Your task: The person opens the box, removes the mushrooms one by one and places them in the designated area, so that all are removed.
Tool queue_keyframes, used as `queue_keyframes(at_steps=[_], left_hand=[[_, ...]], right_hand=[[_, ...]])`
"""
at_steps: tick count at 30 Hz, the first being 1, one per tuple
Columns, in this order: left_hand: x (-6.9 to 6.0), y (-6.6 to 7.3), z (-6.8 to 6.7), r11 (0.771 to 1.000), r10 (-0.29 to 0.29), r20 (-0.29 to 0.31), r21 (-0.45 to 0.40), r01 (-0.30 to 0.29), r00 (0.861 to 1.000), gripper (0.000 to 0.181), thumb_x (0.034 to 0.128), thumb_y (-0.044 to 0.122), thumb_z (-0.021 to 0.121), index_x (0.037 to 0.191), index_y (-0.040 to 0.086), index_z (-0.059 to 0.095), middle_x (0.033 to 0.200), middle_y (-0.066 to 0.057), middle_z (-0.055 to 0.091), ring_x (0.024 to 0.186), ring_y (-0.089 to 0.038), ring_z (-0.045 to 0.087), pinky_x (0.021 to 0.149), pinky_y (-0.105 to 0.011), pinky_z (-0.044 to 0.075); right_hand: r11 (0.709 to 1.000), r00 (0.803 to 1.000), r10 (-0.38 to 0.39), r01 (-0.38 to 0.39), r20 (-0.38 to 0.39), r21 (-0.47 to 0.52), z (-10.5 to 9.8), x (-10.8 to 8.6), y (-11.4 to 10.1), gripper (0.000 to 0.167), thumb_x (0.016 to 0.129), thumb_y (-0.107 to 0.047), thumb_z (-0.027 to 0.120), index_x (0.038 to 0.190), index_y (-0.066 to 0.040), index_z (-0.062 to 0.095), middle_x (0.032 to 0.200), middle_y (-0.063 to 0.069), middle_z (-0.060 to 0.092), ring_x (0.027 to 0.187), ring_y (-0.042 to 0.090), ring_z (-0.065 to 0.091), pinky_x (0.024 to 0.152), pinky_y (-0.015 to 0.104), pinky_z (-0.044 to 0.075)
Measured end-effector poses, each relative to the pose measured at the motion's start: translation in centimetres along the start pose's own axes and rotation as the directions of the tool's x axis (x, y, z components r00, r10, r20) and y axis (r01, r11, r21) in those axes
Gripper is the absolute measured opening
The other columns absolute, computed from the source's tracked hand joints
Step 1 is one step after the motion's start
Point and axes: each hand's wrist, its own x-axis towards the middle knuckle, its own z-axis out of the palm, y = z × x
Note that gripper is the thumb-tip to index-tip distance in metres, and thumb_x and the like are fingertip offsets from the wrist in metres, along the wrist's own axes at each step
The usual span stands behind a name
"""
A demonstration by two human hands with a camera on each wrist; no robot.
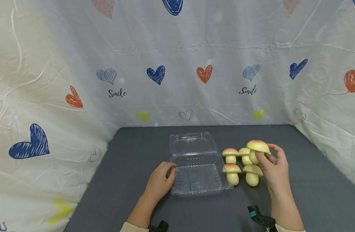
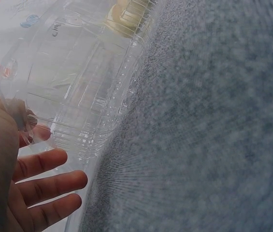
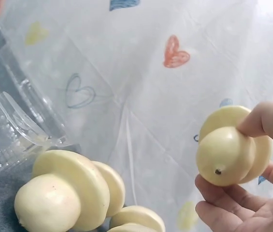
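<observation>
A clear plastic clamshell container [image 1: 199, 174] lies on the table with its lid folded back. My left hand [image 1: 162, 177] pinches its left rim between thumb and index finger, while the other fingers [image 2: 54, 182] stay spread. In my right hand [image 1: 275, 166] is a toy mushroom [image 1: 258, 146] with a yellow cap, reddish on top; thumb and fingers grip it above the table. Its rounded stem end [image 3: 218, 157] faces the right wrist camera. Several similar mushrooms [image 1: 231, 174] sit close together at the container's right side.
Dark grey cloth covers the table [image 1: 131, 161]. Behind and to the left hangs a white curtain [image 1: 177, 96] printed with hearts. Black wrist straps [image 1: 261, 219] show near both sleeves.
</observation>
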Motion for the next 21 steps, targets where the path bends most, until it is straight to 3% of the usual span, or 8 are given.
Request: queue_keyframes(at_steps=[5,11,17,21], left_hand=[[0.0,0.0,0.0,1.0,0.001,-0.003,0.004,-0.001,1.0,0.014,0.0996,0.013,0.067,0.111,0.008,0.074,0.098,0.004,0.063,0.071,-0.005,0.053,0.059,-0.024,0.047],[-0.1,0.1,0.0,1.0,-0.001,0.002,-0.003,0.001,1.0,0.015,0.0999,0.013,0.067,0.112,0.007,0.074,0.097,0.004,0.063,0.071,-0.005,0.053,0.059,-0.025,0.048],[-0.1,0.0,0.0,1.0,-0.002,0.011,-0.003,0.002,1.0,0.016,0.1005,0.014,0.066,0.113,0.007,0.073,0.098,0.004,0.063,0.07,-0.005,0.053,0.059,-0.025,0.047],[0.0,-0.1,0.0,1.0,0.001,0.01,0.003,-0.001,1.0,0.016,0.1007,0.014,0.066,0.113,0.008,0.073,0.098,0.004,0.063,0.07,-0.005,0.053,0.058,-0.025,0.047]], right_hand=[[0.995,0.992,0.023,-0.035,-0.127,-0.095,0.0,0.1,0.0,0.044,0.1,-0.012,0.064,0.137,-0.022,0.041,0.096,-0.008,0.065,0.085,0.005,0.063,0.072,0.019,0.05],[0.968,0.964,0.024,-0.088,-0.264,-0.233,-0.7,0.3,0.1,0.047,0.097,-0.011,0.06,0.137,-0.024,0.039,0.096,0.003,0.059,0.073,0.013,0.05,0.061,0.024,0.039],[0.932,0.953,0.088,-0.182,-0.29,-0.315,-2.3,0.6,0.5,0.05,0.098,-0.022,0.06,0.142,-0.024,0.036,0.115,0.008,0.053,0.082,0.01,0.054,0.064,0.024,0.043],[0.909,0.945,0.114,-0.224,-0.307,-0.351,-2.9,0.8,0.7,0.056,0.098,-0.026,0.061,0.146,-0.021,0.033,0.119,0.008,0.051,0.085,0.014,0.053,0.063,0.025,0.043]])
